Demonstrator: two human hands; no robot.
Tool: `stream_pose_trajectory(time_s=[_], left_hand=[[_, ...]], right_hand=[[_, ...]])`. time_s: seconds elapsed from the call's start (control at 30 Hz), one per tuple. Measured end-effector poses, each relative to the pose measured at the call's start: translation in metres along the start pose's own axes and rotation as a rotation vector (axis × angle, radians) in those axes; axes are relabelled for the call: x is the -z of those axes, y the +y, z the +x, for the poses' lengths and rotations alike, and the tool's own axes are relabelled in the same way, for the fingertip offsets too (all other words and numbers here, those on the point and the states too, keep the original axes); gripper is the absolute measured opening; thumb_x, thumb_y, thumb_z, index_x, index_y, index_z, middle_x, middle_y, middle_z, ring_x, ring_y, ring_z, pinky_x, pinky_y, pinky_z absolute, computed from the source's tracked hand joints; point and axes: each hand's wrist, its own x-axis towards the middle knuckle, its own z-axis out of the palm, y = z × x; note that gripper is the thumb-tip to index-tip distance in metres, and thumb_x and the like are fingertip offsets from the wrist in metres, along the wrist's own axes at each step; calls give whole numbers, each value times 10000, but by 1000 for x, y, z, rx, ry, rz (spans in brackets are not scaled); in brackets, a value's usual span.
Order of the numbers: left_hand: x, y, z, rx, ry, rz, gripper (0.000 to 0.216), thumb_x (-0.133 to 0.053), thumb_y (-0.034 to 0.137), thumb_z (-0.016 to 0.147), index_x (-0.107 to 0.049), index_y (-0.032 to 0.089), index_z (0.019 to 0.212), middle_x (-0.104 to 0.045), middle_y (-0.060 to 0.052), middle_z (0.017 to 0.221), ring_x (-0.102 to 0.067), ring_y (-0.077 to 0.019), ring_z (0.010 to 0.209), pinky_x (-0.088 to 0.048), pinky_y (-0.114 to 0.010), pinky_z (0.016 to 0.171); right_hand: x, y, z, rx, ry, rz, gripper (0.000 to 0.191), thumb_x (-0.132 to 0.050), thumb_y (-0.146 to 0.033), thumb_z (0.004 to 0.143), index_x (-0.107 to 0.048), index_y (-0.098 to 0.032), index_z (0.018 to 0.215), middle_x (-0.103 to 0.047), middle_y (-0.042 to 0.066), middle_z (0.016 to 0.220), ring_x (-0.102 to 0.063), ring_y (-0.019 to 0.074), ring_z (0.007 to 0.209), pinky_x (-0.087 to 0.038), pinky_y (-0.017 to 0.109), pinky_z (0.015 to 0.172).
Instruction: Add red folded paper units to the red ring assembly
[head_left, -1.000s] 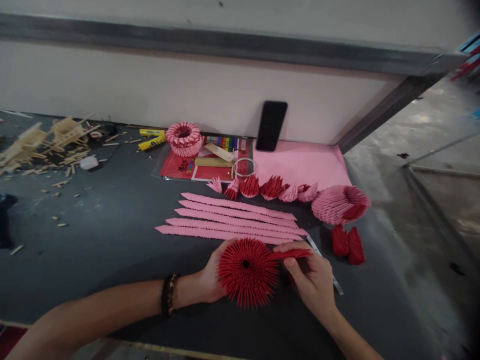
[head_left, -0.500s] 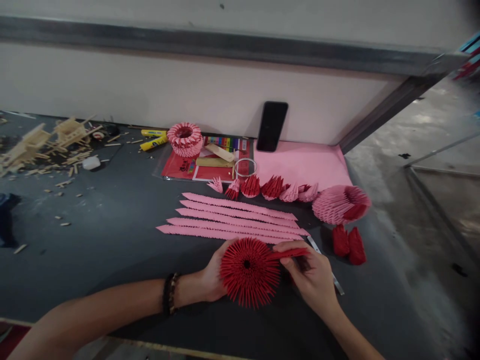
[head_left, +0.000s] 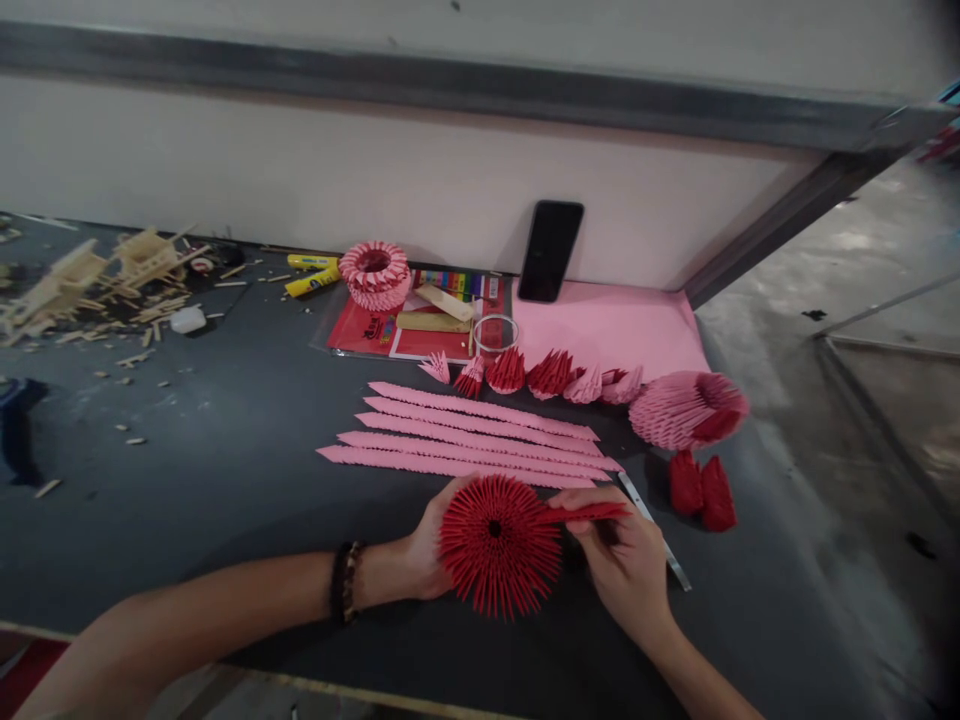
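A round red spiky paper piece (head_left: 497,545), built of many folded units, stands near the table's front edge. My left hand (head_left: 424,555) is curled behind it and holds it from the left; a beaded bracelet is on that wrist. My right hand (head_left: 626,565) pinches a long red strip of folded units (head_left: 592,513) that runs from the round piece's right side. Several long pink strips (head_left: 472,440) lie just beyond the hands.
Small red and pink folded clusters (head_left: 551,373), a pink bowl-shaped piece (head_left: 686,410) and two red pieces (head_left: 701,490) lie to the right. A metal ruler (head_left: 664,545), a pink sheet (head_left: 607,325), a phone (head_left: 550,250), a pink ring piece (head_left: 373,275), and wooden stick scraps (head_left: 97,285) are around.
The hands stay on the red round piece and the strip with hardly any movement. The view has shifted slightly.
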Motion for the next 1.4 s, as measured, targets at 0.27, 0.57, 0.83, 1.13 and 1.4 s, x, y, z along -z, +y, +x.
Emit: stream_pose_trajectory(time_s=[0.27,0.57,0.83,1.13,1.4], left_hand=[[0,2,1,44,-4,-52,371,-512,349,972,-787,99,983,-812,-122,986,-730,-268,1049,-475,-389,1081],[-4,-3,1,-14,-2,14,341,-548,353,986,-797,120,975,-823,-101,974,-714,-264,1159,-404,-381,1186],[-9,-3,-1,-12,20,10,314,-559,330,989,-780,109,1019,-820,-101,1050,-681,-249,1246,-331,-375,1244],[4,1,3,36,-204,-16,545,-468,526,1011,-679,111,1296,-734,-166,1285,-613,-337,1333,-378,-505,1202],[24,0,7,73,-449,38,721,-295,631,1026,-573,111,1440,-656,-219,1394,-620,-410,1263,-484,-671,999]], right_hand=[[10,5,11,-89,233,240,40,-621,-296,990,-610,-274,1021,-690,37,1003,-692,234,963,-535,393,889],[2,-1,8,-294,-9,95,412,-791,-301,844,-393,-262,746,-761,34,851,-666,206,768,-525,344,746],[-4,-5,5,-367,66,29,526,-857,-335,761,-339,-271,692,-676,-20,638,-735,232,712,-547,318,689],[3,-7,12,-367,124,52,554,-889,-366,740,-345,-263,716,-652,-37,625,-566,142,595,-463,275,641],[2,0,8,-272,68,223,374,-706,-387,938,-401,-247,774,-701,24,838,-606,169,770,-466,303,747]])
